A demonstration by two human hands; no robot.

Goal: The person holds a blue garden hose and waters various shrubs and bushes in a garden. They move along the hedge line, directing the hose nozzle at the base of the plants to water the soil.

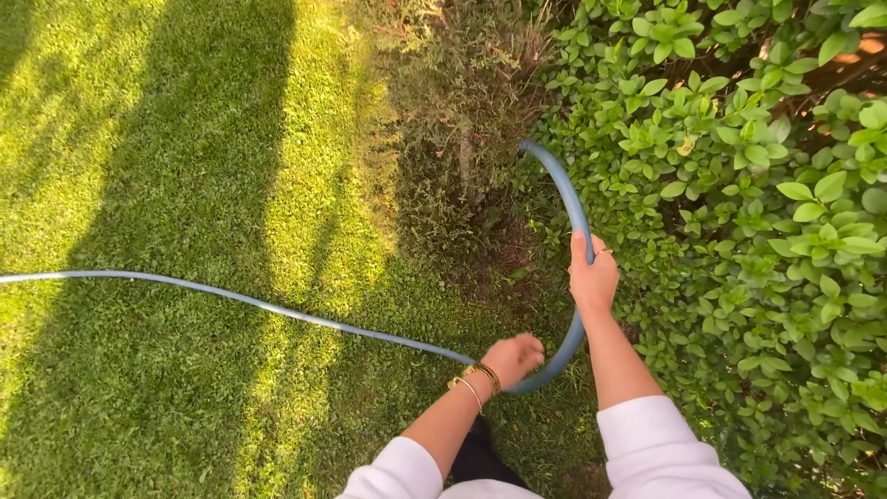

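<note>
A person stands at the edge of a lawn, where the grass meets a leafy green hedge, and works a blue garden hose with both hands. The hose comes in from the left edge of the lawn, runs low and nearly straight across the grass towards the person, then bends sharply near their feet and arcs upward to end against the hedge's edge.

The left hand is curled into a fist around the hose just where the long straight run meets the bend; gold bangles sit on that wrist. The right hand is higher up, wrapped around the rising arc of the hose with the thumb laid along it, and a ring shows on one finger. The two hands are apart, with the tight lower curve of the hose between them. Both arms wear pale sleeves pushed back from the wrists.

The open end of the hose points at the strip of darker, scrubby growth between lawn and hedge; it looks as though no water is running, though the shade there makes it hard to be sure. Long shadows lie across the sunlit grass on the left side of the lawn.
</note>
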